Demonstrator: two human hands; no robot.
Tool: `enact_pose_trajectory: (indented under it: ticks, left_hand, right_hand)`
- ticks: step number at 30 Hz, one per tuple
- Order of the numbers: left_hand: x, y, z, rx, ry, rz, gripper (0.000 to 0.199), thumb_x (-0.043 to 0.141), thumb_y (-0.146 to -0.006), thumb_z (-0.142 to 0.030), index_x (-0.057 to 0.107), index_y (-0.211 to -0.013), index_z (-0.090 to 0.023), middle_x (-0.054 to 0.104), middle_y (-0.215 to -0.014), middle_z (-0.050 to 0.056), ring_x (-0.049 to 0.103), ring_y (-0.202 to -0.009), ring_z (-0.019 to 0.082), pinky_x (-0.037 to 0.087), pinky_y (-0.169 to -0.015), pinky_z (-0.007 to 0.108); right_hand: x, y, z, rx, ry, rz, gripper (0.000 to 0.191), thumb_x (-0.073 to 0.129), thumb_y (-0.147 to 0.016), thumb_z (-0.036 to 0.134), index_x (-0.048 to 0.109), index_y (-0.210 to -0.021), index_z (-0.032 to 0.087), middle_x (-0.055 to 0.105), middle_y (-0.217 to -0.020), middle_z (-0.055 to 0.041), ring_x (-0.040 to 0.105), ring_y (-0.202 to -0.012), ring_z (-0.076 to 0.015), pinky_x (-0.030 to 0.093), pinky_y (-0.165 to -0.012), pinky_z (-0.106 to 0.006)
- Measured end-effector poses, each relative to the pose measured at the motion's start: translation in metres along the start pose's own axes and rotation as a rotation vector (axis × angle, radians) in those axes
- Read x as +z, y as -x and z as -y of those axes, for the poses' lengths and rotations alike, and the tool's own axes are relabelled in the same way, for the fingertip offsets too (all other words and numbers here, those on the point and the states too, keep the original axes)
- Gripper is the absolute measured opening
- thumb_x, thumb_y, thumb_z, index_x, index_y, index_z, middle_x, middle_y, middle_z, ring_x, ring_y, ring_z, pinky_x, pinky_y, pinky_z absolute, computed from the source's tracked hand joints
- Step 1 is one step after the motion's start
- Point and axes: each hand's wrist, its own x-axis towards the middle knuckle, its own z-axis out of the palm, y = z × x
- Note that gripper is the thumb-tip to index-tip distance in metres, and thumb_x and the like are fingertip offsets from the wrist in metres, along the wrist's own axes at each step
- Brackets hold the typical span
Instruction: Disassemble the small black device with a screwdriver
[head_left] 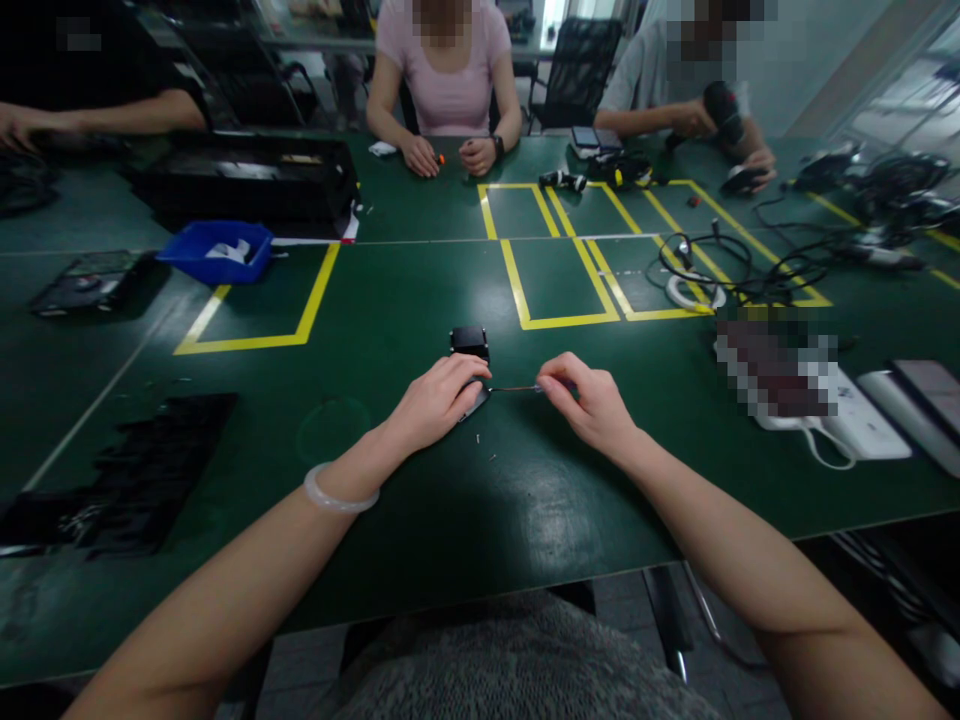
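Near the middle of the green table, my left hand (441, 400) is closed over a small dark device (469, 342), whose black block shows beyond the fingers. A grey edge of it pokes out beneath the thumb. To the right, my right hand (589, 400) pinches the end of a thin metal rod (514, 388), which lies roughly level. The rod's other end meets the device beside my left fingers. Two tiny light pieces (478, 438) lie on the table just in front of the device.
A blue tray (217, 252) and a long black case (247, 185) stand at the left. Stacked black parts (161, 465) lie nearer. Cables (742, 265), a white power bank (862, 420) and phones are at the right. Three people sit across the table (420, 290).
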Motion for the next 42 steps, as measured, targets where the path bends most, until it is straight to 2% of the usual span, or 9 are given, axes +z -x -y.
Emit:
enact_pose_trajectory:
  ticks: [7, 13, 20, 26, 33, 42]
  left_hand:
    - [0.0002, -0.0001, 0.0003, 0.001, 0.0, 0.001, 0.025, 0.038, -0.103, -0.029, 0.058, -0.115, -0.021, 0.062, -0.129, 0.007, 0.057, -0.122, 0.024, 0.045, -0.107, 0.043]
    - [0.0001, 0.0, 0.0009, 0.008, -0.005, 0.006, 0.025, 0.039, -0.103, -0.028, 0.058, -0.116, -0.02, 0.062, -0.129, 0.008, 0.056, -0.122, 0.024, 0.044, -0.107, 0.043]
    - [0.0002, 0.0, 0.0012, 0.009, -0.006, 0.001, 0.025, 0.039, -0.102, -0.029, 0.059, -0.116, -0.02, 0.062, -0.129, 0.008, 0.057, -0.122, 0.024, 0.044, -0.108, 0.044]
    - [0.0009, 0.0002, 0.0013, 0.018, -0.015, 0.0, 0.026, 0.039, -0.103, -0.028, 0.059, -0.117, -0.02, 0.062, -0.13, 0.008, 0.057, -0.122, 0.024, 0.045, -0.108, 0.043]
    - [0.0004, 0.0003, 0.001, 0.014, -0.018, -0.004, 0.026, 0.039, -0.103, -0.028, 0.059, -0.117, -0.02, 0.062, -0.13, 0.008, 0.056, -0.123, 0.023, 0.045, -0.108, 0.043]
    - [0.0008, 0.0007, 0.0017, 0.016, -0.023, -0.004, 0.026, 0.04, -0.103, -0.029, 0.059, -0.118, -0.02, 0.062, -0.13, 0.007, 0.057, -0.122, 0.023, 0.045, -0.108, 0.043]
  right_hand:
    - [0.0007, 0.0009, 0.0008, -0.012, 0.005, -0.025, 0.012, 0.051, -0.097, 0.031, 0.056, -0.103, 0.022, 0.067, -0.086, -0.0026, 0.065, -0.072, -0.0144, 0.05, -0.067, -0.025]
    - [-0.0011, -0.0007, 0.0006, -0.016, 0.029, 0.016, 0.013, 0.051, -0.098, 0.032, 0.057, -0.093, 0.022, 0.065, -0.075, 0.0, 0.061, -0.062, -0.0121, 0.045, -0.06, -0.022]
    - [0.001, 0.0001, 0.0003, -0.029, -0.004, -0.008, 0.011, 0.051, -0.098, 0.028, 0.056, -0.104, 0.022, 0.068, -0.087, -0.0026, 0.064, -0.071, -0.0136, 0.049, -0.066, -0.024]
    - [-0.0009, -0.0007, 0.0005, -0.026, 0.02, 0.015, 0.013, 0.05, -0.099, 0.032, 0.057, -0.093, 0.022, 0.064, -0.074, 0.0003, 0.06, -0.062, -0.0123, 0.045, -0.06, -0.023]
    - [0.001, -0.0008, 0.0008, -0.038, -0.001, -0.034, 0.01, 0.051, -0.097, 0.028, 0.056, -0.103, 0.021, 0.066, -0.086, -0.0026, 0.064, -0.071, -0.0139, 0.049, -0.067, -0.024]
    - [-0.001, -0.0013, 0.0008, -0.017, -0.004, 0.013, 0.013, 0.05, -0.099, 0.031, 0.058, -0.095, 0.022, 0.067, -0.079, -0.0008, 0.062, -0.065, -0.0125, 0.047, -0.062, -0.023]
